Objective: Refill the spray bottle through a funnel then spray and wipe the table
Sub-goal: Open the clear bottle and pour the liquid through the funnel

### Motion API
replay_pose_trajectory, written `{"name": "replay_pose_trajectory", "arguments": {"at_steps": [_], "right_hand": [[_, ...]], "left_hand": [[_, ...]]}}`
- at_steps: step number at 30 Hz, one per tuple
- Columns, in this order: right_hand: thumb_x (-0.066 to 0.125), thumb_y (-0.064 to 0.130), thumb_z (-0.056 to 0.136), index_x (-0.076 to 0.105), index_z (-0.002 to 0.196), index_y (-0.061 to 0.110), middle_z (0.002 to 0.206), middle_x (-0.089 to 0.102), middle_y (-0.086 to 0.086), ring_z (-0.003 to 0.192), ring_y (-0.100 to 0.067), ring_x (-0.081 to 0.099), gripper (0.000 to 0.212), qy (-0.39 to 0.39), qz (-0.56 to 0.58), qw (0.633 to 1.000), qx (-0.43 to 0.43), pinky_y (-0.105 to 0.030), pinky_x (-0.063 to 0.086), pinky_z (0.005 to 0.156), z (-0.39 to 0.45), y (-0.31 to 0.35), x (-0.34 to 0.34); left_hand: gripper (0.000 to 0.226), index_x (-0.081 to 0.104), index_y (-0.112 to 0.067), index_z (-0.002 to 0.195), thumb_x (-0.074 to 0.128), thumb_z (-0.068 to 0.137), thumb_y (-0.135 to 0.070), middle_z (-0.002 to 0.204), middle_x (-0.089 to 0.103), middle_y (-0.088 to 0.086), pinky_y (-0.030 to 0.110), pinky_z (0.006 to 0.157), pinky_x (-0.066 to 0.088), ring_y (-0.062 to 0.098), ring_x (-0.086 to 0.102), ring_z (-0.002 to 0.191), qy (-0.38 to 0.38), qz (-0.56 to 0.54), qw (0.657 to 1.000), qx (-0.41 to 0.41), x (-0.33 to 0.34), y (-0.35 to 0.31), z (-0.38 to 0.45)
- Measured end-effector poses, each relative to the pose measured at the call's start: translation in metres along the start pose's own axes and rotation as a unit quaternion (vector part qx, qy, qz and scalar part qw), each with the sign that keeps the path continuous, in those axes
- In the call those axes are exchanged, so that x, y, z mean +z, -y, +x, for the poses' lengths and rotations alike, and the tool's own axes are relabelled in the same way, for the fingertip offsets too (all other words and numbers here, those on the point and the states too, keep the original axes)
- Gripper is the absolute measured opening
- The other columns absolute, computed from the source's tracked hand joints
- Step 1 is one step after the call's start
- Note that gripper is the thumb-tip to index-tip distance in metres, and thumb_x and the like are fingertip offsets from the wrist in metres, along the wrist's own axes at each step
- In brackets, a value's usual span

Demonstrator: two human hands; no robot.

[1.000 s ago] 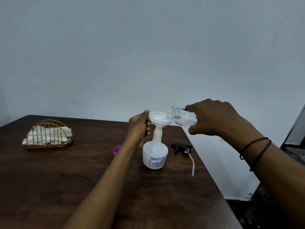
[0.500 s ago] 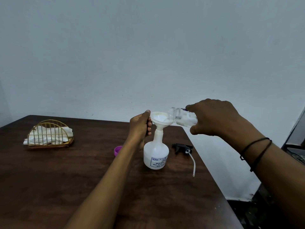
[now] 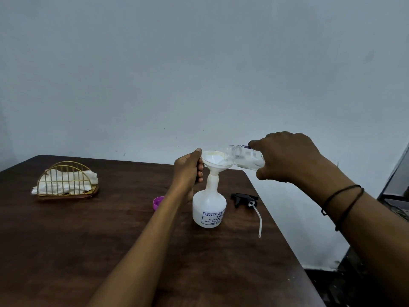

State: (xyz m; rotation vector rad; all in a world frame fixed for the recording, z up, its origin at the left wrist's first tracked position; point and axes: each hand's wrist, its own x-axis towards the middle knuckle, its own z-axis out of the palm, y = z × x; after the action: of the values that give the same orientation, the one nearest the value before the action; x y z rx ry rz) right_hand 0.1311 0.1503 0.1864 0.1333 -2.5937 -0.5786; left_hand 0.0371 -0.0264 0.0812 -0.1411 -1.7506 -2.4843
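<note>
Pour step in progress. Right hand (image 3: 287,157) is wrapped around a clear refill bottle (image 3: 244,156), tipped nearly flat, mouth resting over the right rim of the white funnel (image 3: 215,161). Left hand (image 3: 188,168) is closed on the funnel's left rim, steadying it.

Funnel stem sits in the neck of the white spray bottle (image 3: 209,206), which stands upright on the brown table (image 3: 110,240), directly below both hands.

To do this well, my read:
- keep the bottle mouth inside the funnel rim, not on the edge
- tilt slowly; the narrow stem likely drains slower than the pour
- hold the funnel vertical, or the light bottle may tip
- liquid level inside the spray bottle isn't readable, so watch the funnel bowl for backing up

Relative to the spray bottle: black trigger head (image 3: 243,199) with its dip tube lies just right; purple cap (image 3: 158,202) to the left, partly behind the left forearm; gold wire holder (image 3: 66,180) with white cloths far left, well apart.
</note>
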Motion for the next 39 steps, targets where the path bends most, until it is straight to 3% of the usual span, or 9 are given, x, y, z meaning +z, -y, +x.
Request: {"name": "replay_pose_trajectory", "arguments": {"at_steps": [3,8,15,21,23,29,37,39], "right_hand": [[0.068,0.039,0.075,0.058,0.125,0.037,0.088,0.051,0.004,0.083,-0.023,0.049,0.052,0.003,-0.005,1.0,-0.002,-0.03,0.032,0.069,0.0,0.001,-0.001],[0.065,0.036,0.079,0.05,0.136,0.039,0.108,0.06,0.003,0.104,-0.026,0.057,0.059,-0.013,-0.02,1.0,-0.011,-0.031,0.03,0.073,-0.002,0.002,-0.002],[0.063,0.028,0.081,0.051,0.132,0.036,0.109,0.058,0.001,0.101,-0.028,0.053,0.054,-0.053,-0.067,0.996,-0.026,-0.034,0.025,0.074,0.0,0.005,0.002],[0.072,0.005,0.05,0.074,0.1,0.025,0.076,0.06,-0.005,0.071,-0.032,0.054,0.054,-0.164,-0.105,0.98,-0.037,-0.039,0.033,0.068,0.006,0.002,0.022],[0.07,0.002,0.052,0.072,0.104,0.023,0.084,0.061,-0.007,0.079,-0.035,0.056,0.056,-0.189,-0.108,0.975,-0.045,-0.044,0.037,0.077,0.007,0.004,0.027],[0.046,-0.003,0.063,0.066,0.114,0.02,0.103,0.062,-0.013,0.097,-0.041,0.056,0.06,-0.233,-0.117,0.964,-0.046,-0.054,0.026,0.098,0.009,0.007,0.03],[0.033,-0.003,0.078,0.065,0.121,0.016,0.111,0.062,-0.017,0.107,-0.044,0.056,0.056,-0.296,-0.138,0.943,-0.062,-0.062,0.018,0.111,0.008,0.007,0.04],[0.041,-0.005,0.08,0.065,0.12,0.015,0.112,0.062,-0.016,0.109,-0.044,0.057,0.051,-0.306,-0.143,0.939,-0.064,-0.064,0.019,0.113,0.008,0.007,0.043]], "left_hand": [[0.034,0.049,-0.015,0.064,0.056,0.095,-0.028,0.051,0.045,-0.005,0.021,0.042,0.031,0.009,0.033,0.043,-0.001,-0.001,1.0,-0.001,0.0,0.0,0.0],[0.034,0.049,-0.015,0.065,0.057,0.095,-0.029,0.051,0.045,-0.005,0.021,0.041,0.031,0.009,0.033,0.043,-0.002,0.0,1.0,-0.002,0.0,0.0,0.0],[0.035,0.049,-0.015,0.064,0.056,0.095,-0.027,0.051,0.045,-0.005,0.021,0.042,0.031,0.009,0.033,0.043,0.001,0.002,1.0,0.0,0.0,0.0,0.0],[0.036,0.048,-0.015,0.063,0.055,0.096,-0.028,0.05,0.045,-0.005,0.021,0.042,0.031,0.009,0.033,0.042,-0.001,0.002,1.0,-0.003,0.001,-0.001,-0.001],[0.036,0.048,-0.016,0.064,0.055,0.096,-0.029,0.05,0.045,-0.005,0.021,0.042,0.031,0.009,0.033,0.042,-0.002,-0.001,1.0,-0.006,0.001,-0.001,-0.001],[0.037,0.049,-0.016,0.064,0.055,0.097,-0.032,0.05,0.045,-0.005,0.02,0.04,0.031,0.008,0.034,0.041,-0.004,-0.005,1.0,-0.013,0.001,-0.001,-0.002],[0.042,0.044,-0.017,0.062,0.052,0.098,-0.038,0.049,0.044,-0.005,0.02,0.042,0.03,0.01,0.033,0.042,0.003,-0.011,1.0,-0.025,0.001,0.0,-0.003],[0.044,0.041,-0.017,0.061,0.051,0.098,-0.039,0.049,0.044,-0.003,0.021,0.041,0.03,0.011,0.032,0.041,0.003,-0.015,0.999,-0.03,0.001,-0.001,-0.004]]}}
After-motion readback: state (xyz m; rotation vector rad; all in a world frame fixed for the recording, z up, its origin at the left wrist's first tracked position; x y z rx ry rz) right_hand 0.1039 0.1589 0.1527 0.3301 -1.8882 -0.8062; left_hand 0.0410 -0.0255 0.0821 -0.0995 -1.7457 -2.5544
